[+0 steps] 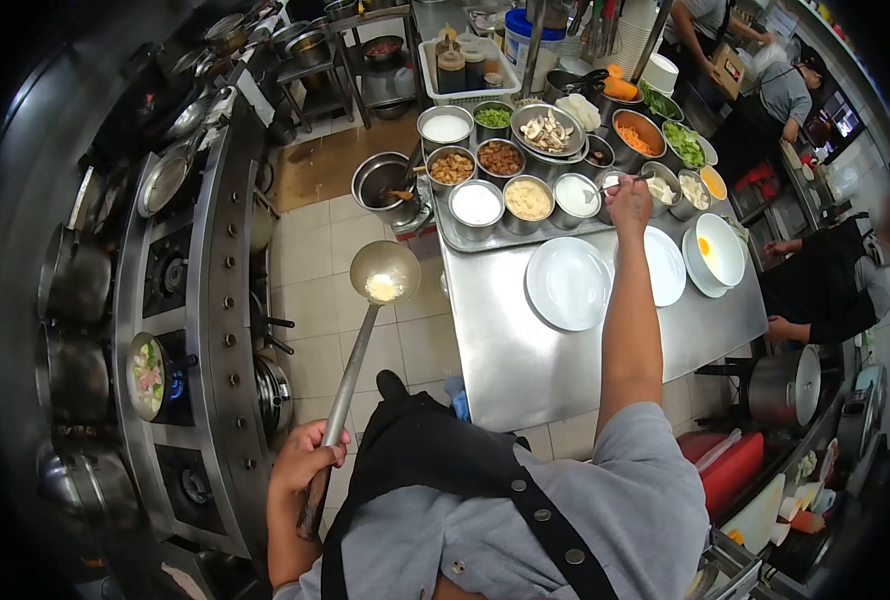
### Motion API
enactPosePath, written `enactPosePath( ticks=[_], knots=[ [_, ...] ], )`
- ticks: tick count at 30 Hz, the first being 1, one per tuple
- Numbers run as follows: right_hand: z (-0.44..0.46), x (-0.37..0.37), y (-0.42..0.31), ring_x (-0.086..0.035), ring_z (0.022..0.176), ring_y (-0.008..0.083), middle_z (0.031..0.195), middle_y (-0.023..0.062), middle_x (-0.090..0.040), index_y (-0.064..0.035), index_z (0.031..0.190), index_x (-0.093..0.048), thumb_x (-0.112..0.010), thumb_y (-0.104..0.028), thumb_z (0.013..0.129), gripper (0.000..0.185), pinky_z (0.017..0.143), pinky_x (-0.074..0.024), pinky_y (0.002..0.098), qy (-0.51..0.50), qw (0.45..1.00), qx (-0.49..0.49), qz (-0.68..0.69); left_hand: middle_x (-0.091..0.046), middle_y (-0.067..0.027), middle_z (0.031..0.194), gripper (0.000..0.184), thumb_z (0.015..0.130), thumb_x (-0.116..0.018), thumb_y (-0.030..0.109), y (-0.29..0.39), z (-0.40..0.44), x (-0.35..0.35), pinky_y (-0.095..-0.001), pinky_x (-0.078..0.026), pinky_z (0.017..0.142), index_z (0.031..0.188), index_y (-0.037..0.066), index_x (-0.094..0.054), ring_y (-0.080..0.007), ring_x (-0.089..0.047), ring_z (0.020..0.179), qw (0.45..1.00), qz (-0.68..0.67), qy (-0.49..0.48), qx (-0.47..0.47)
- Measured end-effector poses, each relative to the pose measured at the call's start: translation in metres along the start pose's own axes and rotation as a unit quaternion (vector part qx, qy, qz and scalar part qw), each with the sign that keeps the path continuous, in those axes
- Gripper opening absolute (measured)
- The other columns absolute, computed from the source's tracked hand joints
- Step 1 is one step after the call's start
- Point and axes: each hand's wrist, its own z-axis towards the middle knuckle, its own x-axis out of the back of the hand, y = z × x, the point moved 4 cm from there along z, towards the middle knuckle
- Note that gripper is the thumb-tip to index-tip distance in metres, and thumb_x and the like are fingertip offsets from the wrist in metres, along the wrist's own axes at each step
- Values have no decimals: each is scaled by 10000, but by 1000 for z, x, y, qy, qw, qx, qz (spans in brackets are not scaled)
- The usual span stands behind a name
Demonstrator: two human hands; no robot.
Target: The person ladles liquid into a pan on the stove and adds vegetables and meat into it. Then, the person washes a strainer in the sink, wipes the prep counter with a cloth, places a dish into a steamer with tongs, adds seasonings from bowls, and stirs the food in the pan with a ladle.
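Observation:
My left hand is closed around the long handle of a metal ladle, held out over the floor left of the steel table. A pale yellowish lump lies in the ladle's bowl. Reaching over the table, my right hand pinches the handle of a small spoon. The spoon's tip is near a metal tub of white powder. Beside that stand a tub of yellowish paste and another tub of white powder. My right forearm partly covers a white plate.
A second white plate and a bowl with an egg yolk rest on the steel table. A pan of food sits over a lit burner on the stove at left. Co-workers stand at right.

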Motion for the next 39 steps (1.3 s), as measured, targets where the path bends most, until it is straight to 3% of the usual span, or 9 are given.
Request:
enactPosePath(
  ticks=[3, 10, 17, 21, 24, 31, 34, 37, 39],
  knots=[
    [-3, 10, 0, -596, 527, 166, 687, 113, -631, 22, 913, -550, -452, -205, 900, 248, 472, -471, 296, 0, 997, -62, 42, -552, -24, 702, 169, 726, -574, 21, 0, 2, 0, -225, -408, 592, 892, -14, -584, -95, -523, 620, 1000, 4, 2, -2],
    [5, 24, 23, -581, 506, 170, 686, 134, -614, 44, 921, -547, -445, -172, 888, 241, 426, -479, 265, 38, 979, -102, 170, -551, -24, 696, 154, 730, -564, 21, 8, 4, -11, -229, -413, 600, 880, -12, -578, -100, -520, 617, 1000, 22, -2, 1],
    [-48, -8, -14, -569, 518, 145, 680, 116, -607, 30, 951, -553, -453, -182, 935, 235, 453, -476, 242, -59, 964, -86, 246, -552, -34, 696, 194, 680, -578, 40, 10, 10, -19, -227, -418, 603, 868, -10, -578, -114, -520, 622, 998, 59, -5, 13],
    [-147, -71, -88, -582, 572, 119, 715, 84, -635, 9, 948, -569, -483, -268, 956, 290, 532, -477, 246, -221, 957, 10, 189, -546, -34, 697, 201, 671, -582, 44, 8, 10, -25, -222, -403, 608, 862, -17, -576, -114, -509, 627, 999, 41, -13, 28],
    [-165, -73, -126, -552, 597, 79, 715, 51, -625, 9, 950, -593, -502, -221, 956, 247, 559, -450, 212, -185, 967, 113, 134, -543, -38, 695, 201, 667, -585, 49, 7, 8, -26, -225, -398, 604, 855, -19, -577, -117, -506, 622, 999, 26, -15, 31],
    [-88, -23, -160, -625, 611, 179, 685, 102, -641, -1, 903, -590, -482, -224, 941, 251, 564, -475, 300, -33, 982, 184, -6, -559, -45, 688, 203, 682, -592, 68, 3, -6, -4, -240, -413, 584, 866, -18, -583, -123, -527, 605, 999, 39, -9, 34],
    [-62, -35, -141, -640, 651, 271, 709, 144, -644, 2, 903, -588, -469, -222, 936, 256, 594, -480, 358, -31, 980, 185, -71, -566, -50, 678, 197, 695, -589, 77, -3, -10, 13, -234, -417, 586, 869, -16, -584, -118, -532, 604, 999, 26, 0, 34],
    [-59, -75, -87, -626, 713, 365, 733, 178, -639, 0, 905, -590, -470, -237, 926, 267, 644, -476, 417, -82, 942, 207, -250, -564, -36, 681, 169, 734, -567, 49, -3, -16, 36, -230, -425, 607, 896, 0, -577, -104, -533, 625, 1000, 23, -7, 15],
    [-67, -91, -49, -618, 699, 335, 720, 170, -631, -14, 860, -600, -489, -262, 919, 278, 662, -465, 407, -93, 960, 186, -188, -564, -36, 677, 174, 722, -573, 46, 1, -23, 53, -228, -421, 604, 889, -1, -578, -105, -534, 623, 1000, 0, -7, -5]
  ],
)
